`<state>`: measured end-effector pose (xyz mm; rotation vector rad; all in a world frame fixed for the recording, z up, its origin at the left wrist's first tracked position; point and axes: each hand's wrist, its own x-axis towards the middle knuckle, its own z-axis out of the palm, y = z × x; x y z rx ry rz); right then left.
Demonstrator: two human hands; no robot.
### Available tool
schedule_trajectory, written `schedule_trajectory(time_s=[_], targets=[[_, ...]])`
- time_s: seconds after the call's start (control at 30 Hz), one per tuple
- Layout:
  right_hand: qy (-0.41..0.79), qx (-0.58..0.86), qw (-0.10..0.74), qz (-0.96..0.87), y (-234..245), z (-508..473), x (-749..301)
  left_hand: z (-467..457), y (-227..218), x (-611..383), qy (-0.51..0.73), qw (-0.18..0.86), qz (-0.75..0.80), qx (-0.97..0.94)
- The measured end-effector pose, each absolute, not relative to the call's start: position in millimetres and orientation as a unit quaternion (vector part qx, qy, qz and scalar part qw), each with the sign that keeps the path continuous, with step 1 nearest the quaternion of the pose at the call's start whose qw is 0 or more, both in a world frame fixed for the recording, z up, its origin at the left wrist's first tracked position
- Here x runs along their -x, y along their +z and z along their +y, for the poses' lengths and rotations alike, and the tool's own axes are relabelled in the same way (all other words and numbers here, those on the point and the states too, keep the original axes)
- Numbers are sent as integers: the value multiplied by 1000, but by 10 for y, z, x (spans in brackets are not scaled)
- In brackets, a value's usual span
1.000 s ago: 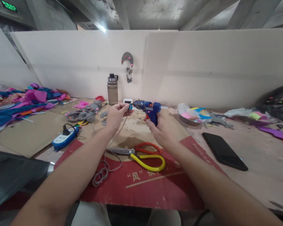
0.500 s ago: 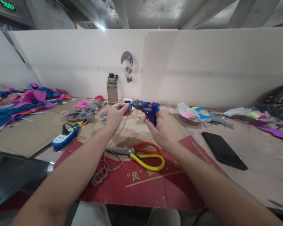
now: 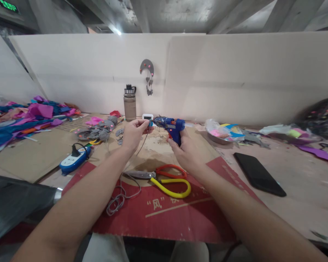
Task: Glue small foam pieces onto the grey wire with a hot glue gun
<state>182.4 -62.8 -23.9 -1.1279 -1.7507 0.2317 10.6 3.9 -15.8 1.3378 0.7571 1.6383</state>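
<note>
Left hand (image 3: 135, 133): raised over the bench, thumb and forefinger pinched shut on a small blue piece (image 3: 151, 124). A thin grey cord (image 3: 117, 201) hangs from this hand and ends in a loose coil on the red cardboard (image 3: 164, 218).

Right hand (image 3: 188, 148): fingers wrapped tight around the handle of the blue glue gun (image 3: 172, 126). The gun is off the table, nozzle pointing left. The tip sits right at the blue piece; I cannot tell whether they touch.

Both things are up in the air between my hands, above the brown middle of the cardboard and in front of the water bottle (image 3: 129, 103).

Below my wrists: scissors (image 3: 168, 179) with red and yellow handles, lying flat on the cardboard.

Left of the left arm: blue-and-white power strip (image 3: 72, 162), one plug in it. Beyond it, grey felt bits (image 3: 98, 133), then a heap of pink, purple and blue scraps (image 3: 30, 116).

Right of the right arm: black phone (image 3: 258, 174), face down or dark, well apart from the gun. Behind it, a metal dish (image 3: 220, 139) with coloured pieces.
</note>
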Motion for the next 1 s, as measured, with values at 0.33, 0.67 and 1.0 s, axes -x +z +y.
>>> schedule_trajectory(time_s=[0.33, 0.67, 1.0], targets=[[95, 458, 507, -724, -259, -616, -1816, 32, -150, -107, 657, 434, 304, -536], [103, 470, 496, -723, -249, -636, -1823, 35, -152, -108, 657, 434, 306, -535], [106, 469, 502, -719, -250, -631, -1818, 46, -166, -104, 656, 430, 306, -540]])
